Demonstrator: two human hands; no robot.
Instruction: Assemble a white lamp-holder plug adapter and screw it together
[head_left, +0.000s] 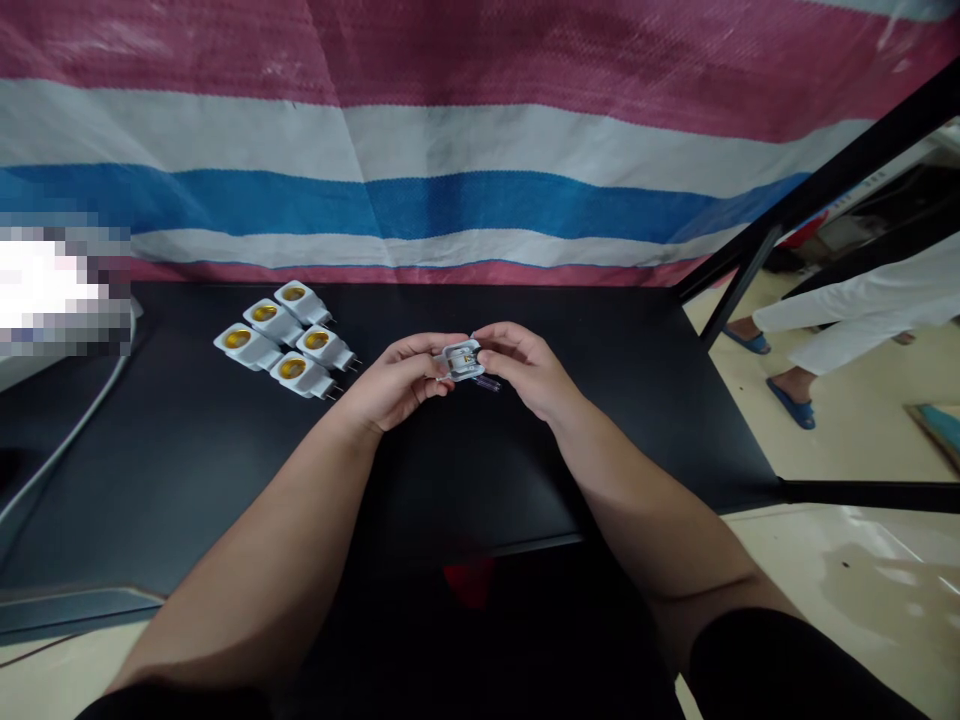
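Observation:
Both hands hold a small white plastic housing above the black table, its open hollow side facing up with brassy metal parts inside. My left hand is closed around its left end, thumb on the near edge. At the right end, the thumb and fingers of my right hand pinch its edge; what the fingertips touch inside is partly hidden. A dark, ridged, handle-like piece shows just under the housing beside my right hand. To the left stand several white plug-in lamp sockets with gold-coloured threaded openings and metal prongs.
The black table ends at a striped tarpaulin behind. A white cable runs along the left beside a partly blurred-out white object. A black metal frame borders the right; beyond it stands a person in white trousers.

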